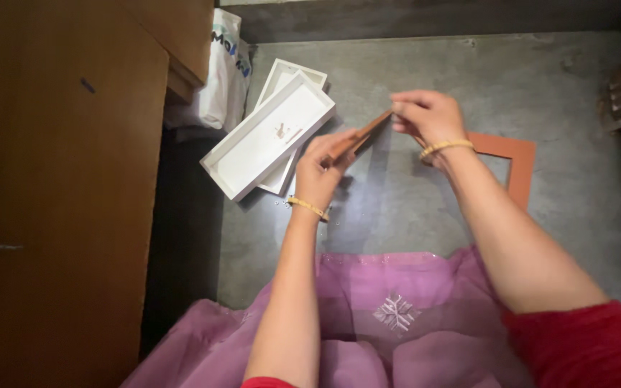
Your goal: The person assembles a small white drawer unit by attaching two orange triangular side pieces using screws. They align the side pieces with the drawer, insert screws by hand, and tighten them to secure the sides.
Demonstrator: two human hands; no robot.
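A thin brown wooden strip (365,134) is held in the air between both hands above a grey floor. My left hand (323,170) grips its lower end, fingers curled around it. My right hand (425,115) pinches the upper end with the fingertips. Each wrist wears a thin yellow bangle. An orange-brown flat frame piece (513,159) lies on the floor just behind my right wrist, partly hidden by it.
Two shallow white box trays (271,133) lie stacked at an angle on the floor at upper left, small bits inside the top one. A white plastic bag (223,75) sits behind them. A brown wooden cabinet (59,187) fills the left side. Purple fabric (368,323) covers my lap.
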